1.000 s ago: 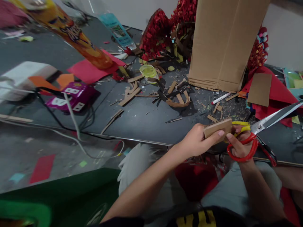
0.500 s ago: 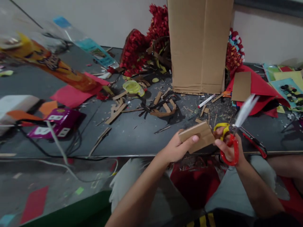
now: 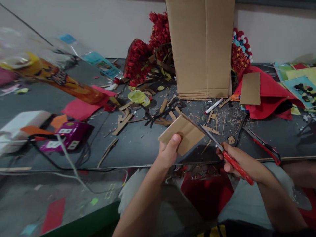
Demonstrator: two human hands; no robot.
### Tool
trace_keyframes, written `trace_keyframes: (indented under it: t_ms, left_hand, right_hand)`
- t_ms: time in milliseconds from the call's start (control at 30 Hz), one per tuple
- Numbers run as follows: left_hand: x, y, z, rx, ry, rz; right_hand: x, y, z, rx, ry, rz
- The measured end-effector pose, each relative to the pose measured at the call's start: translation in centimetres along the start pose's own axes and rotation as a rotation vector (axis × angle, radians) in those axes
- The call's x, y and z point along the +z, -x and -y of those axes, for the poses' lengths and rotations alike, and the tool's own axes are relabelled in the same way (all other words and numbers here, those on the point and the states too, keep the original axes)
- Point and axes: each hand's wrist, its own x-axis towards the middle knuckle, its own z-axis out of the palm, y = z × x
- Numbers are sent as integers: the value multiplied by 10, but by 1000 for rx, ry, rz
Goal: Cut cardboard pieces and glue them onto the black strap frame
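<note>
A small piece of cardboard [image 3: 190, 135] is pinched in my left hand [image 3: 170, 151], thumb on its upper face. My right hand [image 3: 237, 161] grips a pair of scissors [image 3: 237, 164] with red handles. The scissors' blades point up and left, their tip close to the cardboard's right corner; I cannot tell if they touch. Both hands are over the table's front edge. Behind the held piece lie cardboard scraps [image 3: 123, 125] and a marker with a red tip [image 3: 213, 106].
A tall cardboard panel [image 3: 202, 52] stands at the back. On the right lie a utility knife [image 3: 265, 146] and red sheets [image 3: 266, 95]. To the left are a bottle with a blue label [image 3: 103, 64], an orange bottle [image 3: 66, 79], a yellow tub [image 3: 139, 97] and a purple box [image 3: 67, 136] with cables.
My left hand has moved left with the cardboard and tilted it. In my right hand the scissors have turned from pointing up and right to pointing up and left.
</note>
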Motion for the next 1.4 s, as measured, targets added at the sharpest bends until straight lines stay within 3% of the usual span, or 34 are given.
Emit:
trace_keyframes:
  t_ms: [67,267,400,500,567,667,733,867,967,1133,1267,1400]
  left_hand:
    - [-4,-2,6,20,-8,4]
    - [-16,-7,27,52,-56,79]
    - [-15,-7,26,35,-55,88]
    - [-9,-7,16,59,-36,28]
    - [-4,-9,8,102,18,-25]
    - [2,-13,0,160,120,-42]
    - [5,-14,-2,170,147,-40]
    - [9,-12,0,133,97,-38]
    - [10,-10,2,113,64,-31]
    - [8,-13,6,119,34,2]
    - [8,-14,9,96,55,8]
    - [10,-13,12,97,51,4]
  right_hand:
    - [0,0,-4,7,12,18]
    - [-7,-2,9,75,125,249]
    - [-7,-4,17,93,215,271]
    - [-7,-9,15,118,245,183]
    - [-8,-15,11,116,291,56]
    - [-13,-27,0,106,549,-227]
    - [-16,-34,-9,86,747,-347]
    - [-13,-40,-21,-7,881,-332]
    - [-15,-34,-18,-56,911,-348]
    - [-53,0,-19,10,970,-541]
    - [-93,41,-54,57,957,-469]
    - [-131,78,-83,86,893,-557]
